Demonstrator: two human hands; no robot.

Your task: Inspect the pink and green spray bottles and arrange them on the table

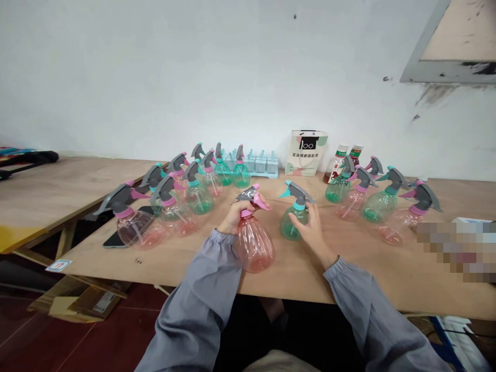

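Note:
My left hand is wrapped round the neck of a pink spray bottle with a grey head and pink trigger, at the table's front edge. To its right, a green spray bottle with a turquoise trigger stands on the table. My right hand grips that bottle's right side, thumb in front and fingers behind. Left of my hands stand several pink and green spray bottles, among them a pink bottle and a green bottle. More stand at the right, including a green bottle and a pink bottle.
Against the wall are a light blue rack, a paper bag with printed characters, and two capped bottles. A dark phone lies partly behind the leftmost bottle. A second table adjoins at the left.

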